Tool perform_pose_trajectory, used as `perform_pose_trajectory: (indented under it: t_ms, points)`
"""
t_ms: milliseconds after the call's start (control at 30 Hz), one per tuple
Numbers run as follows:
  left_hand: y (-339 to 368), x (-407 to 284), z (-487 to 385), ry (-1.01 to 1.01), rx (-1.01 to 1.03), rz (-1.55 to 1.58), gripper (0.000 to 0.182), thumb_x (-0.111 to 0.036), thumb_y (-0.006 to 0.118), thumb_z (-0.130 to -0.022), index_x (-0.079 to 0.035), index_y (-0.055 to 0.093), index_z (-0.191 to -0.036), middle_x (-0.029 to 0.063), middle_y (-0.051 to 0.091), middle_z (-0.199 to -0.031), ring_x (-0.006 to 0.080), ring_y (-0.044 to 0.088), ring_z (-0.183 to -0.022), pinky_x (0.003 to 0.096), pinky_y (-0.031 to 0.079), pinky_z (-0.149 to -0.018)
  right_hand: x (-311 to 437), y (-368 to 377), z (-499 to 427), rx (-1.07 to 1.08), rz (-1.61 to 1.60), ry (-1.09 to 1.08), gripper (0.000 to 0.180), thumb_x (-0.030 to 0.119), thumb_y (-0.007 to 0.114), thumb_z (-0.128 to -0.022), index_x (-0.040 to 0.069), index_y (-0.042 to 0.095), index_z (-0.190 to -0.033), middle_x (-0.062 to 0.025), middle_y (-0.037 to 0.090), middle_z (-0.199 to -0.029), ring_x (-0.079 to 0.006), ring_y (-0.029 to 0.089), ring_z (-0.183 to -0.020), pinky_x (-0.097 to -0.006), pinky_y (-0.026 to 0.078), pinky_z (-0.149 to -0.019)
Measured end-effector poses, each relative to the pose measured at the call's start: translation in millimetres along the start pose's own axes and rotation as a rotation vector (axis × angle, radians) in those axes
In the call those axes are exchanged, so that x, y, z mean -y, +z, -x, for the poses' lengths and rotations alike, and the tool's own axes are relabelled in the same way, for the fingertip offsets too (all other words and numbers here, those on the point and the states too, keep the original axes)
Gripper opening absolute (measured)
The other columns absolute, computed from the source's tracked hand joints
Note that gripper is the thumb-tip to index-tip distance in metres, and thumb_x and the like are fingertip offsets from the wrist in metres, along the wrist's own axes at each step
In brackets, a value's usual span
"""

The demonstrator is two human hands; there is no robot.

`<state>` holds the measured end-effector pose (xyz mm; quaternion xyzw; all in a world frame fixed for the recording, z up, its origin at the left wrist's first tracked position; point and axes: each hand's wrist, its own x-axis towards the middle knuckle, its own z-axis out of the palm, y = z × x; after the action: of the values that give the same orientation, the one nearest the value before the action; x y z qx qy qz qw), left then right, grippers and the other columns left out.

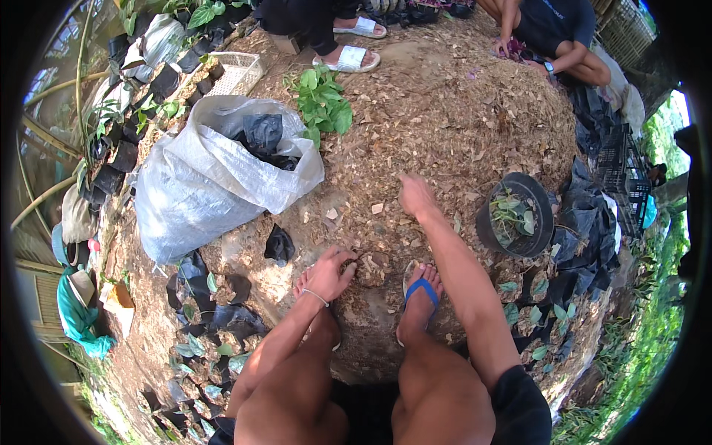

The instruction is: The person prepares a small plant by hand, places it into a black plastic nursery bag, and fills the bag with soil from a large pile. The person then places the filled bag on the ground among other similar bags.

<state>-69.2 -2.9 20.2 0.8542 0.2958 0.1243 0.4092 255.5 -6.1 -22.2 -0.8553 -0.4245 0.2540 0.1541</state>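
My left hand [329,276] hovers over my left foot, thumb and fingers spread, with a thin band at the wrist. Its fingertips come close to a small filled planting bag [372,269] of wood-chip mulch between my feet; whether they touch it is unclear. Farther forward, my right hand [416,194] reaches down at the near side of a broad mound of wood chips and dry leaves [445,128]. Its fingertips are partly hidden, so I cannot make out whether they hold any chips. An unfilled black plastic planting bag [280,245] lies left of my left hand.
A white woven sack [222,167] holds black plastic bags. Green leafy cuttings [325,103] lie beside it. A black pot [517,214] with cuttings stands right. Potted seedlings [194,347] flank me. Two other people are ahead, one in white sandals [350,58], another crouching [550,33].
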Motion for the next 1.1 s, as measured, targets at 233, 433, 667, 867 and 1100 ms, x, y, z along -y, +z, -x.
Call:
perform_pose_trajectory:
  t_ms: [233, 433, 667, 867, 1100]
  points:
    - [-3, 9, 8, -0.038, 0.006, -0.028, 0.024, -0.015, 0.073, -0.094, -0.006, 0.076, -0.116, 0.0174, 0.070, -0.114, 0.0381, 0.069, -0.109, 0.0454, 0.056, -0.097, 10, 54, -10, 0.020, 0.199, -0.160, 0.050, 0.006, 0.060, -0.099, 0.015, 0.063, -0.148, -0.0179, 0.041, -0.168, -0.0379, 0.040, -0.154, -0.0507, 0.037, -0.127]
    - [3, 11, 6, -0.072, 0.024, -0.049, 0.029, -0.020, 0.071, -0.096, -0.007, 0.073, -0.122, 0.0181, 0.070, -0.119, 0.0396, 0.070, -0.108, 0.0465, 0.056, -0.097, -13, 26, 18, 0.205, -0.048, 0.150, 0.034, 0.002, 0.058, -0.100, 0.010, 0.074, -0.129, -0.0218, 0.056, -0.154, -0.0407, 0.060, -0.135, -0.0498, 0.041, -0.124]
    - [9, 7, 4, -0.209, 0.039, -0.035, 0.031, -0.020, 0.074, -0.094, -0.004, 0.067, -0.119, 0.0235, 0.071, -0.112, 0.0431, 0.071, -0.103, 0.0497, 0.057, -0.092, 10, -62, 92, 0.288, -0.141, -0.127, 0.030, 0.015, 0.074, -0.097, 0.014, 0.075, -0.126, -0.0222, 0.069, -0.139, -0.0371, 0.063, -0.133, -0.0481, 0.050, -0.115]
    - [8, 2, -1, -0.252, 0.042, 0.015, 0.027, -0.019, 0.070, -0.096, -0.003, 0.066, -0.118, 0.0244, 0.071, -0.108, 0.0452, 0.070, -0.101, 0.0499, 0.055, -0.089, 47, -35, 136, 0.506, -0.139, -0.279, 0.026, 0.015, 0.070, -0.099, 0.010, 0.074, -0.124, -0.0191, 0.069, -0.138, -0.0372, 0.063, -0.133, -0.0471, 0.048, -0.115]
    - [14, 8, 2, 0.010, 0.063, 0.001, 0.034, -0.017, 0.070, -0.096, -0.008, 0.070, -0.129, 0.0202, 0.068, -0.114, 0.0421, 0.067, -0.111, 0.0469, 0.055, -0.098, 3, -30, 122, 0.030, -0.114, -0.233, 0.032, 0.000, 0.065, -0.090, 0.001, 0.075, -0.121, -0.0246, 0.072, -0.124, -0.0406, 0.069, -0.117, -0.0494, 0.055, -0.104]
